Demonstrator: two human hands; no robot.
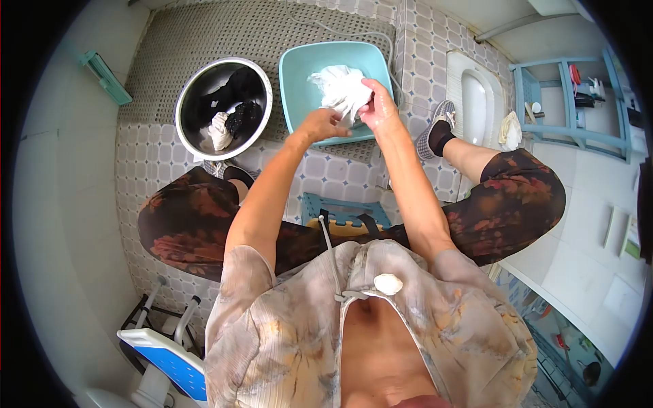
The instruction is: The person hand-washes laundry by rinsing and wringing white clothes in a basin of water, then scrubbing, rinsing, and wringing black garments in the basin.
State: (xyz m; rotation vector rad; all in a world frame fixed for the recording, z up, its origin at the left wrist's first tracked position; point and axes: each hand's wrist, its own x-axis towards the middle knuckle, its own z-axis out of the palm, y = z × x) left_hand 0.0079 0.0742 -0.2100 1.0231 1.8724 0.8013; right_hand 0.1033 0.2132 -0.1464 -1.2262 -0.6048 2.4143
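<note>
A wet, bunched white cloth hangs over the inside of a light turquoise basin. My right hand grips the cloth's right side, its fingers closed and wet. At the cloth's lower left edge is my left hand, fingers curled around part of the fabric. To the left stands a round metal bowl with black garments and a crumpled white piece in it.
A perforated grey mat lies under the basin and bowl, on patterned tiles. A squat toilet and a blue rack are on the right. A blue-and-white folding seat stands lower left. A hose runs behind the basin.
</note>
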